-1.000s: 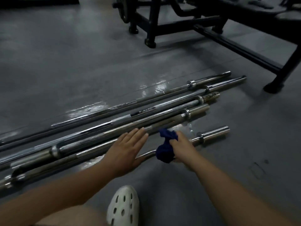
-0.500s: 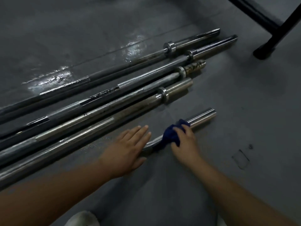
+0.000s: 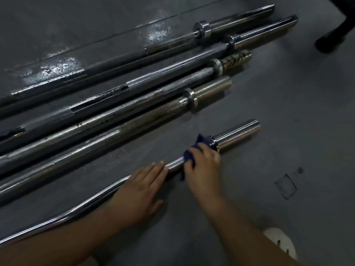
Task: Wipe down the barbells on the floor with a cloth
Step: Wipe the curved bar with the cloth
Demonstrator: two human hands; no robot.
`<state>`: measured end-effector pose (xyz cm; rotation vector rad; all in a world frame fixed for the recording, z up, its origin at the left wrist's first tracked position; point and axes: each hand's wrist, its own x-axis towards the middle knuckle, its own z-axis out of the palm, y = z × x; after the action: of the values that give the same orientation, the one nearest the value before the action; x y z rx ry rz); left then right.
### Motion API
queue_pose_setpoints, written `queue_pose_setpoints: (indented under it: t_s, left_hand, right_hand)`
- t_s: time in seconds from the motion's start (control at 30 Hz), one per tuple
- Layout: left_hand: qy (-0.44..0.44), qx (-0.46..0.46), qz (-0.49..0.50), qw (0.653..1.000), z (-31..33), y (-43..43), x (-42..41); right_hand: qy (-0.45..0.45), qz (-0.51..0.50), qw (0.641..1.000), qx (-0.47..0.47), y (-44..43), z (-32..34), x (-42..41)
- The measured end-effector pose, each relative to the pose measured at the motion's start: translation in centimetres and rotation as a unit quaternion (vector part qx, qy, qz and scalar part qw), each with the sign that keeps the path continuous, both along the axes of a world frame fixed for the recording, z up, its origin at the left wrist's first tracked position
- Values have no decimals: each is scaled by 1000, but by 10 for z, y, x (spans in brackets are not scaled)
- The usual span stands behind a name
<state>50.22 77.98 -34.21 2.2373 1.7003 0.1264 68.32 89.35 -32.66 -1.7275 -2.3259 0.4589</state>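
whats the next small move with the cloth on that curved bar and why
Probably slide the blue cloth on over the collar onto the shiny sleeve. The right hand grips it around the curved bar right beside the collar, and the left hand lies flat on the bar, steadying it.

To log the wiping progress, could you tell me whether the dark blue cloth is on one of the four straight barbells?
No, the right hand presses the dark blue cloth on the curved chrome bar.
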Motion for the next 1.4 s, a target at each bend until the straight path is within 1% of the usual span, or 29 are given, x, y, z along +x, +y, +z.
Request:
queue_pose_setpoints:
  t_s: [0.07, 0.1, 0.13, 0.17, 0.2, 0.23, 0.27, 0.3, 0.37, 0.4, 0.5, 0.53, 0.63, 0.67, 0.7, 0.73, 0.77, 0.8, 0.87, 0.93, 0.97, 1.07, 1.1, 1.17, 1.23, 1.27, 1.33, 1.37, 1.4]
  left_hand:
    - [12, 5, -7, 1000, 3, -4, -4]
    - [16, 4, -10, 1000, 4, -6, -6]
    - [18, 5, -10, 1000, 5, -9, -8]
    - [21, 5, -8, 1000, 6, -12, -11]
    - [26, 5, -8, 1000, 7, -15, -12]
    - [31, 6, -11, 999, 8, -17, -13]
    - [35, 7, -14, 999, 9, -19, -14]
    - [39, 9, -16, 999, 10, -19, -15]
    - [44, 8, -16, 999, 12, -20, -15]
    - [44, 5, -14, 999, 12, -20, -15]
    - [44, -7, -5, 999, 14, -21, -12]
    - [46, -11, -4, 999, 15, -21, -12]
    - [36, -26, -3, 999, 15, -22, -11]
    - [35, -29, -2, 999, 14, -22, -12]
    - [36, -30, 0, 999, 14, -22, -12]
    - [38, -31, 1, 999, 14, -23, -13]
    - [38, -32, 3, 999, 14, -23, -12]
    - [37, -35, 4, 999, 14, -23, -11]
    - [34, -36, 6, 999, 13, -23, -9]
    - [31, -39, 6, 999, 12, -25, -10]
    - [32, -38, 7, 999, 12, -26, -12]
    - [42, -34, 4, 999, 13, -28, -15]
    - [41, -35, 4, 999, 15, -27, -14]
    - [35, -41, 9, 998, 16, -28, -12]
    - [29, -46, 11, 998, 15, -30, -14]
    - [28, -50, 11, 998, 14, -32, -17]
    - [32, -58, 16, 998, 12, -37, -23]
    - [34, -58, 19, 998, 12, -39, -25]
    - [34, -59, 21, 997, 12, -39, -25]
  right_hand:
    - [-7, 115, 993, 12, -9, 1, -12]
    - [-11, 136, 990, 22, -3, 1, -8]
    - [-11, 100, 994, 38, 6, -1, 0]
    - [-4, 22, 999, 39, 11, -2, 6]
    - [0, -51, 998, 24, 9, -1, 5]
    - [0, -78, 997, 2, 2, -2, -1]
    - [-8, -37, 999, -10, -8, -3, -11]
    - [-28, 55, 998, 4, -16, -5, -16]
    - [-69, 197, 978, 8, -6, -6, -4]
    - [-74, 187, 979, 24, 9, -6, 5]
    - [-34, -4, 999, 38, 12, -1, 5]
    - [-35, 15, 999, 24, 1, 1, -8]
    - [-58, 237, 969, 38, -12, 1, -12]
    - [-60, 242, 968, 36, -2, -1, -1]
    - [-57, 175, 982, 30, 6, -3, 6]
    - [-57, 65, 996, 10, 4, -4, 8]
    - [-59, -29, 998, -12, -6, -5, 4]
    - [-64, -55, 996, -24, -21, -7, -7]
    - [-115, 87, 989, -17, -55, -15, -19]
    - [-111, 215, 970, 16, -39, -19, 6]
    - [-95, 196, 976, 5, -20, -15, 22]
    - [-49, -33, 998, -35, 1, -1, 19]
    - [-46, -15, 999, -16, -12, 3, -2]
    - [-56, 159, 985, 26, -43, 4, -34]
    - [-47, 248, 967, 18, -37, 2, -29]
    - [-45, 227, 973, 13, -24, 0, -17]
    - [-28, 37, 999, -11, -6, -9, 4]
    - [-22, -39, 999, -23, -9, -8, 1]
    - [-31, -54, 998, -21, -18, -8, -12]
